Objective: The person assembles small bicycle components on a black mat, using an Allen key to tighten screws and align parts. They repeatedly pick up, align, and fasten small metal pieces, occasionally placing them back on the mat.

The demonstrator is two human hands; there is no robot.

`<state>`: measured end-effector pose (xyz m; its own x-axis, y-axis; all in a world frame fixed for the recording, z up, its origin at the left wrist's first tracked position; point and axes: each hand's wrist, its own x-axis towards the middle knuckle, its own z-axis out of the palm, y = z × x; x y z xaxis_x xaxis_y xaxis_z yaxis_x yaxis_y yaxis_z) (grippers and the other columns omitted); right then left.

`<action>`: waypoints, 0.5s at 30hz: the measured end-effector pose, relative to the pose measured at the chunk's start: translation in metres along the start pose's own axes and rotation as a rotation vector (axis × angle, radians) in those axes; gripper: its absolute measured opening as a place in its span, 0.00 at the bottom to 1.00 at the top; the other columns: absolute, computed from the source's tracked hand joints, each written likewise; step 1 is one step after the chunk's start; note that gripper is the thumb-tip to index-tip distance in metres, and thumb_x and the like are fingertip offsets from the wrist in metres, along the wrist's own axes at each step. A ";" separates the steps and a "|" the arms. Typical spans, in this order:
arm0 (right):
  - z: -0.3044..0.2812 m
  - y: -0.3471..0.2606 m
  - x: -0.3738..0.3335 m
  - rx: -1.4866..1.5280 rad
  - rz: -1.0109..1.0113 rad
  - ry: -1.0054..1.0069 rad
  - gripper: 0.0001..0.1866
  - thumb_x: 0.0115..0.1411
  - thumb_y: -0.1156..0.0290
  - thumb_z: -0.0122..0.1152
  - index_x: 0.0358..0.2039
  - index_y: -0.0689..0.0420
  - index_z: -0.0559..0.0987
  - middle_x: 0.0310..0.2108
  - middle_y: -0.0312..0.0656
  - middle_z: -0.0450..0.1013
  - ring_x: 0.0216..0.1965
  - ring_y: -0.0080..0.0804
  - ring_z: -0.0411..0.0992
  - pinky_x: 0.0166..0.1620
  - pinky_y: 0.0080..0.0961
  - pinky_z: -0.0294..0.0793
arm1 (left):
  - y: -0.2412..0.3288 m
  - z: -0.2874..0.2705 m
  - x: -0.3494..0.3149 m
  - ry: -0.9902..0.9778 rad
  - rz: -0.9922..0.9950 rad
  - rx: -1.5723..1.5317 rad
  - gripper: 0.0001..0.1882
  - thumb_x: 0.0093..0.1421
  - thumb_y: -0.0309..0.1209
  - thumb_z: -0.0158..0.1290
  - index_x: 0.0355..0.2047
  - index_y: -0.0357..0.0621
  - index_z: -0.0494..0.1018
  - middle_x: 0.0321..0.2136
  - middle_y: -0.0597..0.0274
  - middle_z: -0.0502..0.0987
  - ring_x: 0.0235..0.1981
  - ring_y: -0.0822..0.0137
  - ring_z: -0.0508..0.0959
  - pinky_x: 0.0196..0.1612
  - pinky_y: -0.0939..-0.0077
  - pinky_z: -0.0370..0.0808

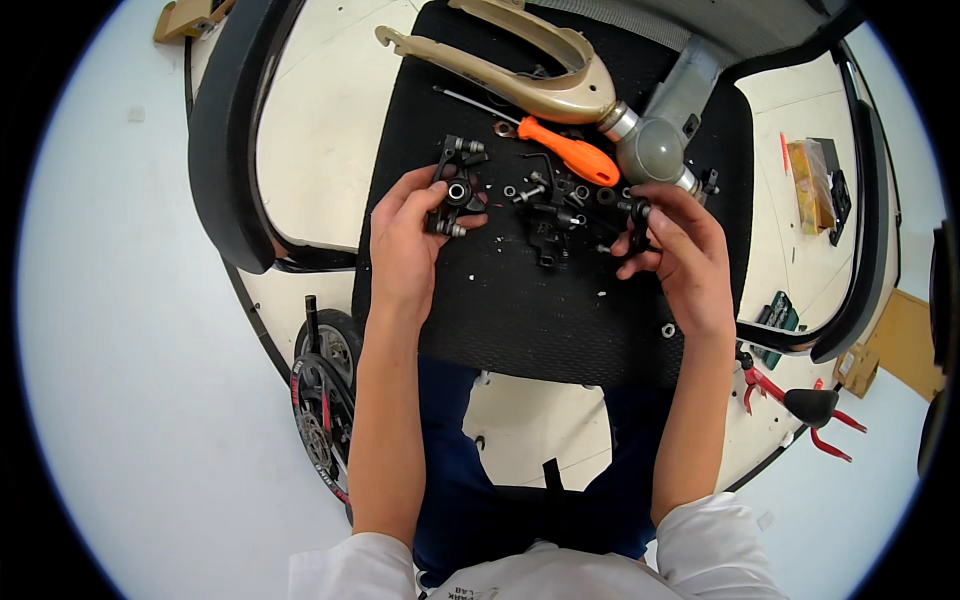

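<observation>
My left hand [402,232] is closed around a black bicycle disc brake caliper [458,192] with silver bolts, held over the left side of a black chair seat [480,320]. On the right, the fingers of my right hand [692,250] pinch a small black round part [640,212]; its exact kind is unclear. Between the hands, another black bracket-like part [546,235] lies on the seat among several loose nuts and bolts [530,192]. A screwdriver [572,152] with an orange handle rests just beyond them.
A beige bicycle fork [570,90] lies across the far part of the seat, beside a grey rounded part [650,150]. Armrests [225,140] flank the seat. On the floor are a small wheel [325,420] at left and red-handled pliers [800,405] at right.
</observation>
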<state>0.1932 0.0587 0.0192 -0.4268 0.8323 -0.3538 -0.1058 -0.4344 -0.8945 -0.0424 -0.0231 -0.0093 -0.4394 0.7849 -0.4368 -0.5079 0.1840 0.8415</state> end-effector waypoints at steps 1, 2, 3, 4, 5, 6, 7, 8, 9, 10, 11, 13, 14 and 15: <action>0.001 0.001 0.000 0.033 0.008 -0.016 0.14 0.63 0.72 0.54 0.47 0.67 0.75 0.34 0.46 0.74 0.30 0.34 0.77 0.30 0.27 0.81 | 0.001 -0.002 0.000 0.004 -0.019 -0.047 0.17 0.65 0.29 0.41 0.48 0.28 0.69 0.37 0.49 0.78 0.37 0.61 0.80 0.41 0.70 0.79; 0.001 0.002 0.001 0.023 0.012 -0.018 0.15 0.63 0.72 0.55 0.47 0.67 0.75 0.34 0.46 0.74 0.30 0.34 0.77 0.29 0.26 0.80 | 0.003 -0.005 -0.001 0.007 -0.037 -0.094 0.17 0.65 0.30 0.40 0.48 0.28 0.69 0.38 0.48 0.78 0.37 0.60 0.80 0.41 0.69 0.78; 0.002 0.002 0.001 0.013 0.015 -0.020 0.15 0.63 0.72 0.55 0.47 0.67 0.75 0.34 0.47 0.74 0.29 0.33 0.77 0.28 0.26 0.80 | 0.005 -0.007 -0.001 0.011 -0.055 -0.142 0.18 0.66 0.30 0.39 0.48 0.28 0.69 0.38 0.47 0.78 0.37 0.59 0.80 0.40 0.69 0.78; 0.002 0.003 0.002 0.002 0.019 -0.022 0.15 0.62 0.72 0.56 0.47 0.66 0.75 0.34 0.47 0.75 0.29 0.33 0.77 0.28 0.25 0.79 | 0.006 -0.008 -0.001 -0.003 -0.071 -0.169 0.18 0.66 0.31 0.39 0.48 0.28 0.69 0.38 0.46 0.78 0.37 0.59 0.80 0.40 0.69 0.77; 0.000 0.004 0.003 0.012 0.028 -0.037 0.15 0.62 0.72 0.56 0.47 0.66 0.75 0.34 0.47 0.75 0.29 0.32 0.77 0.27 0.24 0.78 | 0.006 -0.009 -0.001 -0.018 -0.087 -0.195 0.19 0.67 0.32 0.38 0.48 0.28 0.69 0.38 0.46 0.78 0.37 0.58 0.80 0.39 0.69 0.76; -0.003 0.005 0.005 0.024 0.038 -0.052 0.15 0.62 0.72 0.56 0.48 0.66 0.75 0.34 0.46 0.75 0.29 0.32 0.77 0.26 0.23 0.76 | 0.007 -0.010 -0.001 -0.032 -0.102 -0.220 0.20 0.67 0.32 0.37 0.48 0.28 0.69 0.39 0.45 0.78 0.38 0.58 0.79 0.38 0.69 0.75; -0.004 0.006 0.006 0.036 0.048 -0.066 0.16 0.62 0.71 0.56 0.48 0.66 0.75 0.34 0.46 0.75 0.29 0.31 0.77 0.25 0.22 0.75 | 0.007 -0.011 -0.001 -0.054 -0.131 -0.258 0.20 0.67 0.33 0.37 0.47 0.28 0.70 0.39 0.44 0.78 0.37 0.58 0.79 0.38 0.70 0.75; -0.002 0.007 0.007 0.043 0.054 -0.077 0.16 0.62 0.71 0.57 0.48 0.65 0.75 0.33 0.45 0.75 0.28 0.30 0.76 0.25 0.21 0.74 | 0.007 -0.011 -0.001 -0.076 -0.160 -0.296 0.20 0.67 0.33 0.37 0.47 0.28 0.70 0.39 0.44 0.78 0.37 0.58 0.79 0.38 0.70 0.75; -0.001 0.007 0.007 0.048 0.058 -0.082 0.16 0.62 0.71 0.57 0.48 0.65 0.76 0.33 0.44 0.74 0.28 0.29 0.76 0.24 0.20 0.72 | 0.006 -0.011 0.000 -0.103 -0.192 -0.335 0.20 0.67 0.34 0.37 0.46 0.29 0.70 0.39 0.44 0.78 0.36 0.58 0.78 0.38 0.71 0.74; 0.000 0.007 0.008 0.054 0.063 -0.086 0.15 0.62 0.71 0.57 0.48 0.64 0.76 0.32 0.44 0.74 0.28 0.29 0.76 0.24 0.20 0.71 | 0.007 -0.009 -0.001 -0.099 -0.200 -0.340 0.19 0.67 0.34 0.38 0.45 0.30 0.71 0.39 0.44 0.78 0.35 0.59 0.78 0.37 0.71 0.74; 0.001 0.007 0.008 0.059 0.046 -0.076 0.14 0.62 0.71 0.57 0.46 0.64 0.75 0.32 0.43 0.74 0.27 0.27 0.74 0.24 0.19 0.70 | 0.009 -0.007 -0.001 -0.095 -0.207 -0.345 0.19 0.67 0.34 0.39 0.44 0.30 0.72 0.38 0.45 0.79 0.34 0.60 0.78 0.36 0.72 0.74; 0.004 0.008 0.007 0.070 0.014 -0.055 0.10 0.62 0.71 0.58 0.42 0.62 0.75 0.31 0.41 0.72 0.25 0.25 0.72 0.23 0.18 0.69 | 0.008 -0.006 0.000 -0.075 -0.213 -0.346 0.18 0.66 0.35 0.41 0.43 0.32 0.72 0.37 0.47 0.79 0.31 0.62 0.77 0.33 0.73 0.73; 0.004 0.008 0.007 0.058 -0.004 -0.028 0.08 0.61 0.72 0.58 0.39 0.60 0.73 0.30 0.40 0.72 0.24 0.23 0.71 0.23 0.18 0.68 | 0.007 -0.008 0.002 -0.062 -0.210 -0.342 0.18 0.66 0.36 0.42 0.42 0.33 0.73 0.36 0.48 0.80 0.30 0.63 0.77 0.32 0.73 0.73; 0.004 0.007 0.006 0.043 -0.022 0.000 0.07 0.61 0.72 0.59 0.37 0.59 0.72 0.30 0.39 0.71 0.23 0.22 0.69 0.22 0.18 0.67 | 0.006 -0.009 0.004 -0.048 -0.206 -0.340 0.17 0.66 0.37 0.43 0.41 0.34 0.73 0.35 0.49 0.80 0.29 0.64 0.77 0.30 0.74 0.72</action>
<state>0.1857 0.0594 0.0118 -0.4242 0.8417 -0.3342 -0.1539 -0.4307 -0.8893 -0.0538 -0.0241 -0.0082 -0.2714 0.7802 -0.5636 -0.8019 0.1405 0.5806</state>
